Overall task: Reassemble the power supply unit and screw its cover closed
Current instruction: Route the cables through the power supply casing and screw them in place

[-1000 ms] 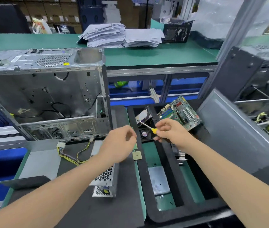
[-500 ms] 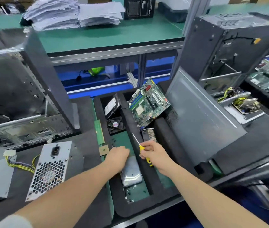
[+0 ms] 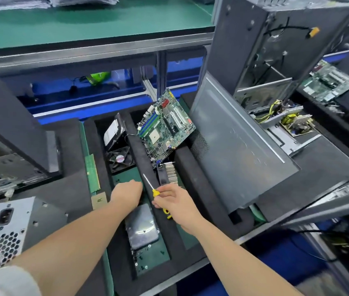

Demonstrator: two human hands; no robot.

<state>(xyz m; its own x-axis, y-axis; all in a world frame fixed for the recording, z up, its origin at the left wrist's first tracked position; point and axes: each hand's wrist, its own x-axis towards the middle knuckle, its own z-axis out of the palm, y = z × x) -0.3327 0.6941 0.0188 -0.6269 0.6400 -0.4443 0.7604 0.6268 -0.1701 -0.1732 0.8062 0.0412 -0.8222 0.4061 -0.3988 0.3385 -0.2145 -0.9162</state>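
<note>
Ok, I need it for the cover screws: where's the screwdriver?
In the head view, the right hand grips the screwdriver mid-frame, over the foam tray, beside the heatsink.

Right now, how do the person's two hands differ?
The right hand pinches a yellow-handled screwdriver; the left hand shows no tool, its fingertips hidden. The left hand reaches down into a compartment of the foam tray; the right hand sits over the black divider beside it. Both are bare and over the same tray.
</note>
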